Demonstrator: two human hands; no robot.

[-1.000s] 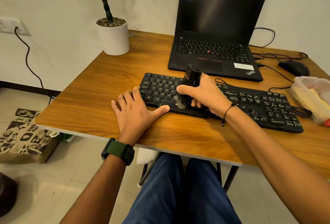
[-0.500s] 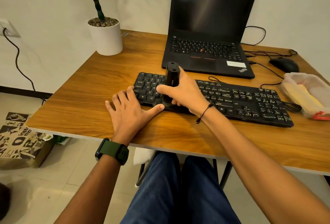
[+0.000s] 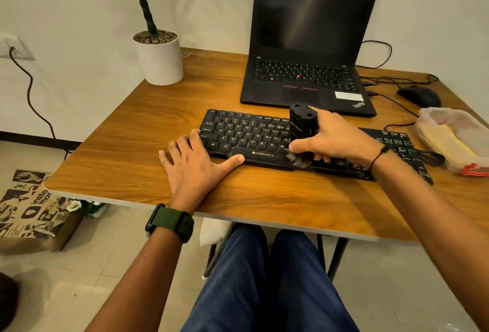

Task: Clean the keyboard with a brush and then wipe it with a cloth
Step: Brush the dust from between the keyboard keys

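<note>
The brush (image 3: 302,134) looks light and stiff in its body, a short black cylinder with small holes in the top, and soft only at the lower end, where a tuft of dark bristles spreads out; I think the good place to hold it is around the cylinder, as is done now. The right hand (image 3: 333,138) is closed around this body, with the thumb across the near side, and the bristles touch the near edge of the keyboard (image 3: 246,135), just to the right of the printed brand name. The keyboard is black and flat, with pale letters, and lies on the wooden table (image 3: 137,130) near the laptop (image 3: 307,77). It seems light enough to slide, so the left hand (image 3: 193,165) lies open and flat on the table, the thumb and fingertips touching its near left corner. The yellow cloth (image 3: 447,143) waits in a clear bag at the far right.
</note>
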